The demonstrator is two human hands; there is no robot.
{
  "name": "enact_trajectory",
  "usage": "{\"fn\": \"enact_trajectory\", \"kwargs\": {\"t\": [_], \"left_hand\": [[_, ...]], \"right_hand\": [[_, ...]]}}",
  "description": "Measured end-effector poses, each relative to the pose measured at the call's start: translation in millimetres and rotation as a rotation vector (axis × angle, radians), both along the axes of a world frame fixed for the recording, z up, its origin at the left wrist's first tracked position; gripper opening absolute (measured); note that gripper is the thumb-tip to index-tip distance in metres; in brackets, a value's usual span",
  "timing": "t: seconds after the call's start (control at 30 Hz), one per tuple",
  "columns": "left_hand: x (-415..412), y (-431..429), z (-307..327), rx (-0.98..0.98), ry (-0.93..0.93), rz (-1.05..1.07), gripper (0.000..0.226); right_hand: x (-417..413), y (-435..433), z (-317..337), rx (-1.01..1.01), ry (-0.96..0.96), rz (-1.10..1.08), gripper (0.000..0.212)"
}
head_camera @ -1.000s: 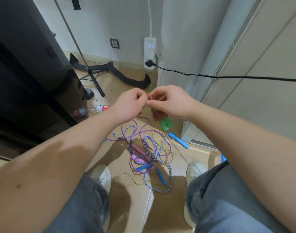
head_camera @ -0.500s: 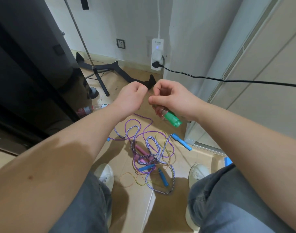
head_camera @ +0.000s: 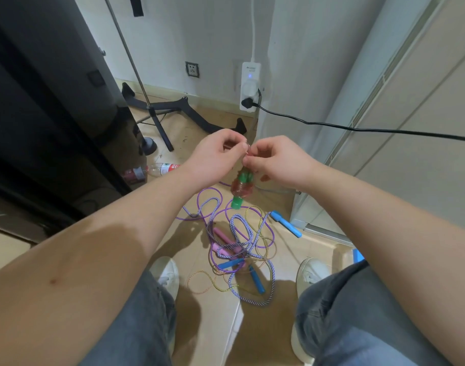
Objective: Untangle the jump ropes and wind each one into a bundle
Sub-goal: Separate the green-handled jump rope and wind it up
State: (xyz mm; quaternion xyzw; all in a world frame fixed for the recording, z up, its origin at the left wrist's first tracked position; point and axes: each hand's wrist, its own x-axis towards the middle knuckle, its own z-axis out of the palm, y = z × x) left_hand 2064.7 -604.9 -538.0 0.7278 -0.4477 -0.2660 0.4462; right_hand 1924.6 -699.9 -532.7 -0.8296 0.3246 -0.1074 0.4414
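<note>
**Both hands pinch the red rope above the floor tangle**

Head view, looking down between the person's knees. The left hand [head_camera: 217, 157] and the right hand [head_camera: 277, 160] meet at mid-frame, fingers curled, thumb and forefinger of each pinching a thin strand at the top of the red jump rope [head_camera: 241, 188]. This rope hangs just below the hands as a small coiled bundle with its green handles [head_camera: 237, 203] showing above and below the coils; it is held clear of the floor.

Directly beneath it, on the tan floor [head_camera: 210, 320] between the two white shoes [head_camera: 169, 273], lies the tangle of ropes [head_camera: 243, 249]: a purple cord, a blue-and-white braided cord and a thin yellow cord looped through one another, with pink handles [head_camera: 222, 236] and blue handles [head_camera: 286, 223] among them.

Containers: a clear plastic bottle [head_camera: 165, 169] lies on its side near the dark cabinet [head_camera: 41, 114]; its contents cannot be told. A power strip [head_camera: 250, 85] on the wall carries one black plug.
</note>
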Motion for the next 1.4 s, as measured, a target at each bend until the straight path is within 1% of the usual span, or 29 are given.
{"fn": "enact_trajectory", "kwargs": {"t": [0.1,0.17,0.27,0.33,0.37,0.43,0.47,0.5,0.57,0.63,0.7,0.77,0.83,0.9,0.97,1.1,1.23,1.33,1.4], "left_hand": [[-4.1,1.6,-2.4,0.030,0.139,-0.047,0.034],[-8.1,3.4,-4.7,0.039,0.123,-0.139,0.043],[-7.0,3.8,-8.9,0.018,0.060,-0.175,0.047],[-5.7,2.8,-9.4,0.009,-0.017,-0.159,0.046],[-6.3,2.1,-8.3,0.012,-0.092,-0.153,0.044],[-9.9,1.0,-4.4,0.012,-0.282,-0.132,0.033],[-12.0,0.6,-3.0,0.013,-0.325,-0.112,0.027],[-14.0,-0.4,-1.9,0.020,-0.320,-0.088,0.027],[-15.5,-3.3,-2.8,0.052,-0.296,-0.037,0.035],[-16.8,-5.3,-7.3,0.112,-0.323,-0.031,0.037],[-18.1,-5.4,-10.8,0.179,-0.357,-0.042,0.035],[-18.0,-4.7,-10.2,0.221,-0.376,-0.035,0.032],[-13.8,-5.4,-8.1,0.212,-0.395,-0.034,0.031],[-9.9,-5.4,-6.8,0.199,-0.366,-0.045,0.035],[-10.9,-5.5,-5.3,0.202,-0.316,-0.056,0.039],[-13.7,-9.8,-3.8,0.194,-0.282,-0.057,0.034],[-18.9,-7.4,-9.3,0.189,-0.266,-0.047,0.028],[-27.6,-4.0,-9.7,0.108,-0.150,-0.020,0.022],[-31.7,-2.3,-6.0,0.057,-0.066,-0.010,0.021]], "right_hand": [[-1.8,1.8,4.0,0.211,-0.125,-0.093,0.023],[-1.9,1.7,8.4,0.341,-0.217,-0.147,0.025],[-2.4,-1.1,14.1,0.441,-0.245,-0.178,0.016],[-3.8,-4.9,14.2,0.402,-0.207,-0.217,0.016],[-4.2,-6.5,14.2,0.372,-0.181,-0.250,0.018],[-4.3,-8.8,15.4,0.335,-0.137,-0.330,0.022],[-4.0,-9.7,16.4,0.328,-0.122,-0.358,0.024],[-3.7,-10.7,17.2,0.319,-0.107,-0.371,0.025],[-2.5,-11.1,18.8,0.272,-0.075,-0.372,0.023],[-0.5,-11.4,18.6,0.144,0.005,-0.382,0.021],[0.6,-10.2,20.2,0.021,0.080,-0.400,0.020],[2.2,-11.0,22.1,0.027,0.075,-0.428,0.022],[3.5,-15.1,24.3,0.120,0.003,-0.489,0.022],[4.2,-21.5,26.0,0.221,-0.078,-0.554,0.021],[4.0,-26.5,27.0,0.279,-0.124,-0.609,0.021],[6.2,-31.2,29.8,0.363,-0.218,-0.696,0.019],[7.0,-27.4,29.9,0.375,-0.182,-0.675,0.012],[2.7,-22.4,31.3,0.364,-0.185,-0.617,0.009],[-0.8,-20.3,33.4,0.411,-0.231,-0.561,0.012]]}}
